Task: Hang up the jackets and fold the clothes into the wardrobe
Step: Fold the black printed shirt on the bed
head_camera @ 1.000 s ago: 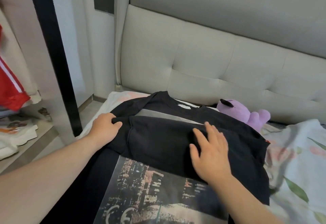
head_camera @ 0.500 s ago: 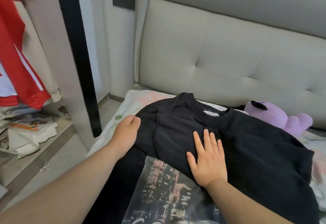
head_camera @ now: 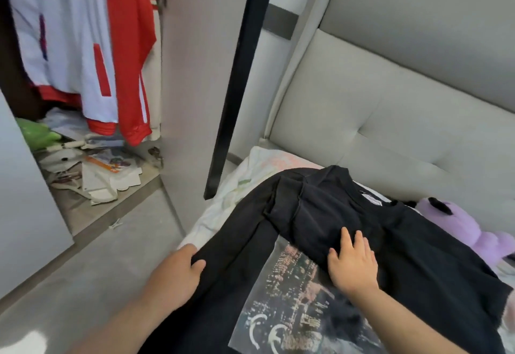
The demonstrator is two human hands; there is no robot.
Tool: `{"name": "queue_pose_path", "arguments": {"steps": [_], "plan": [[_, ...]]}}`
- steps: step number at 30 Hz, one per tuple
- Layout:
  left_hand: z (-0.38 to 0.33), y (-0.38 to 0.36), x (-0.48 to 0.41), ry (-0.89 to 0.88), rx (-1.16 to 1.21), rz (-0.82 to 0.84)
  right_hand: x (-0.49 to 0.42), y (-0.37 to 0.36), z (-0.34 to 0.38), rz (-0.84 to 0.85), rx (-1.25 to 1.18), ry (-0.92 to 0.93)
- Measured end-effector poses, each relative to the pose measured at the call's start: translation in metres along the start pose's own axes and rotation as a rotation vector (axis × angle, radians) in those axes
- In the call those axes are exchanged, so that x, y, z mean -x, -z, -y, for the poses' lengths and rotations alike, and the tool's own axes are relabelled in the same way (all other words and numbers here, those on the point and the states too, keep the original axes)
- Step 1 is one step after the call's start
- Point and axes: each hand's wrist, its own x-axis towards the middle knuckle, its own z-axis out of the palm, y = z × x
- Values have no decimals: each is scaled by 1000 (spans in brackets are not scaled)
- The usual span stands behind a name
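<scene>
Lying on bed [head_camera: 245, 183], black printed T-shirt [head_camera: 418, 256] is gripped at edge by left hand [head_camera: 178, 270], pressed under flat right hand [head_camera: 352, 264].

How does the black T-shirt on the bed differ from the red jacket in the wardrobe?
The black T-shirt with a grey city print lies flat on the bed, one sleeve folded in; the red jacket with white stripes hangs upright in the open wardrobe. The left hand grips the T-shirt's edge and the right hand presses flat on it; nothing touches the jacket. Both are clothes.
</scene>
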Motion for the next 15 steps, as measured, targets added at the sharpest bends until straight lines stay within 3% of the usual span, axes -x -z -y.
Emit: {"name": "queue_pose_path", "arguments": {"steps": [2,4,6,8,10,13,15], "plan": [[5,15,5,47,135,51,19,7,26,-55,-151,14],[10,33,6,133,345,128,46,10,59,-76,-303,144],[19,53,9,198,489,336,84,12,97,11,-387,297],[27,70,19,162,421,577,121,11,137,195,-496,330],[32,77,25,80,348,628,148,9,174,338,-631,278],[23,85,41,-54,384,603,159,8,208,574,-924,-18],[18,89,52,-104,427,701,154,11,218,586,-1067,-172]]}}
